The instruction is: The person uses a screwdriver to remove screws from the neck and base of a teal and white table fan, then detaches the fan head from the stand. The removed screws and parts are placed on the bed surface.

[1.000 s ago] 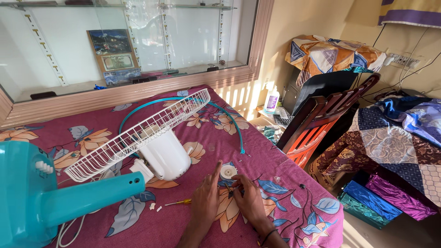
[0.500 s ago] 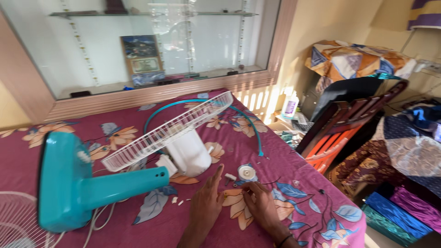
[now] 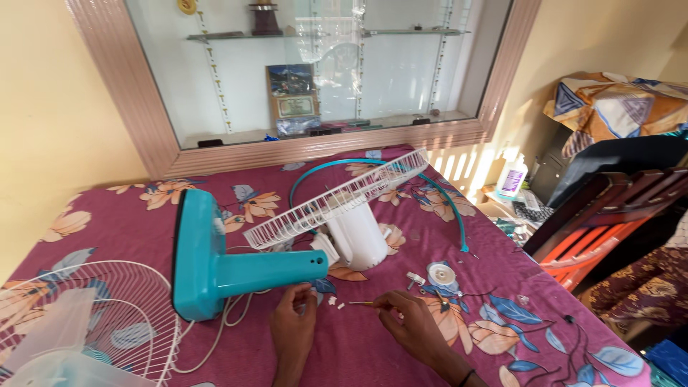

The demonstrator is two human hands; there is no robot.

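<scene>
While the right hand (image 3: 410, 321) pinched a thin yellow-handled screwdriver (image 3: 360, 304) above the floral maroon bedspread (image 3: 143, 208), the left hand (image 3: 294, 315) curled beside the teal plastic fan stand (image 3: 215, 269), seemingly mid-disassembly.

On the bed (image 3: 129, 215) the fan stand (image 3: 215, 269) lay on its side, base to the left and neck pointing right. Just behind its neck end stood the motor housing (image 3: 356, 236), the wire guard (image 3: 337, 201) tilted on top. Behind those lay the rim ring (image 3: 437, 190). The left hand (image 3: 292, 322) rested below the neck end; the right hand (image 3: 408, 322) lay right of it, pinching a screwdriver (image 3: 365, 304). Another guard (image 3: 86, 322) lay at the near left corner.
</scene>
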